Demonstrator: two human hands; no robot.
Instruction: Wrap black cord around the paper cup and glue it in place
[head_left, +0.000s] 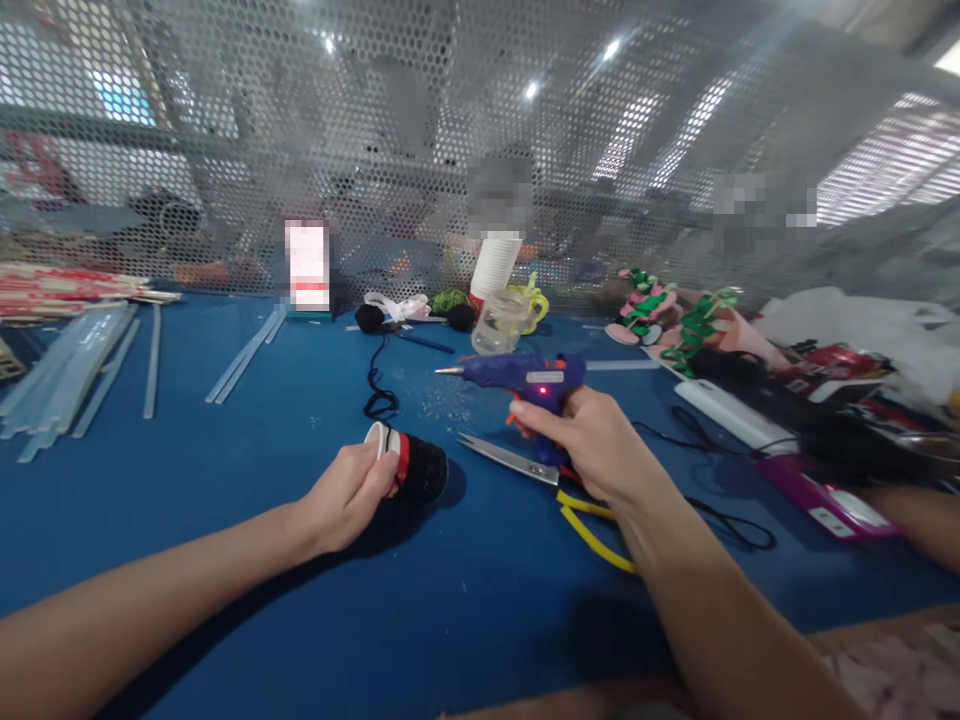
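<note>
over blue table (247, 470), glue gun (517, 373), perforated screen (247, 150)

Grips a black-covered cup (425, 472) by its open end with the left hand (349, 492). Holds a blue glue gun (495, 372) in the right hand (598, 432), aimed toward nine o'clock. Shows, on the blue desk (247, 470) around the cup, black yarn (373, 375) at eleven o'clock, a clear jar (498, 325) at one, yellow-handled scissors (517, 463) at three.
</note>
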